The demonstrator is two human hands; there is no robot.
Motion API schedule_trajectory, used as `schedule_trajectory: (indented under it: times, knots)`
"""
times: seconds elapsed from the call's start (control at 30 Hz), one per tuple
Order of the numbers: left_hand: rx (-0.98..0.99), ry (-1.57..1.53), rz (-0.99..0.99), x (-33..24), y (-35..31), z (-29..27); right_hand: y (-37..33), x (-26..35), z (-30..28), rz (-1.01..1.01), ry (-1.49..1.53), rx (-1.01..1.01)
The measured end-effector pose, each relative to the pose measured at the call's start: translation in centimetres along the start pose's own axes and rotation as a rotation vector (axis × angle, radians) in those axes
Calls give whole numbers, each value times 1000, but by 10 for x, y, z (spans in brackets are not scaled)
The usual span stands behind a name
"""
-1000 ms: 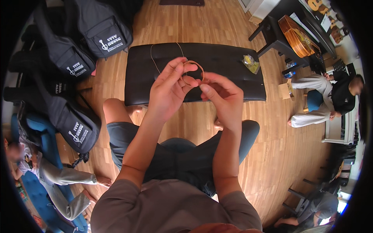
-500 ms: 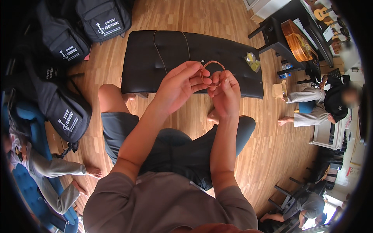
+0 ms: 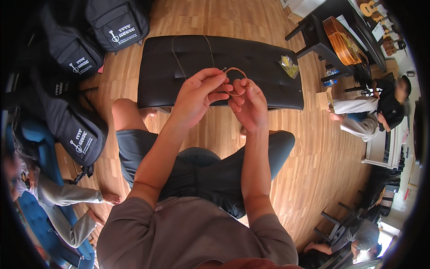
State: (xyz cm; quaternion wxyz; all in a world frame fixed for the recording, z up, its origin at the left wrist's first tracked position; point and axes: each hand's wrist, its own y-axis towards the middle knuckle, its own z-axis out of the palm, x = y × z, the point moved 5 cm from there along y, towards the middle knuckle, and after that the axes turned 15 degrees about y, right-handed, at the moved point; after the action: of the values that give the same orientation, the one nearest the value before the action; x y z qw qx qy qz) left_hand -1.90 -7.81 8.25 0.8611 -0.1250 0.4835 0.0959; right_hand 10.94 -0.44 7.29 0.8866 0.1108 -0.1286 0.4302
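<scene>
A coiled copper-coloured guitar string [image 3: 239, 70] is held in the air above a black padded bench [image 3: 264, 51]. My left hand [image 3: 190, 101] pinches the left side of the coil between thumb and fingers, by a small ring-like end. My right hand [image 3: 253, 107] grips its lower right side, with the fingers curled inward. A thin, paler strand [image 3: 210, 47] arches over the bench top and passes behind my left hand; whether it belongs to the coil I cannot tell. A clear packet with yellow-green contents [image 3: 289, 67] lies at the bench's right end.
Black instrument bags [image 3: 80, 130] stand at the left, beside a blue sofa [image 3: 38, 219] where a person sits. An acoustic guitar [image 3: 342, 40] rests on dark furniture at the far right. Another person [image 3: 389, 105] sits at the right, near a cardboard box [image 3: 323, 98].
Both hands and the coil have shifted slightly left. My right fingers have changed their curl around the coil. The seated person at the right has changed posture.
</scene>
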Motion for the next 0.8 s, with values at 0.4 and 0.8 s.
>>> schedule_trajectory:
  times: [0.4,0.8]
  knots:
    - [-11,145,-19,1,-2,3,-3,17,6,-336,-563,-267]
    - [-120,225,89,-5,-3,-5,-4,10,30,-604,-715,-351]
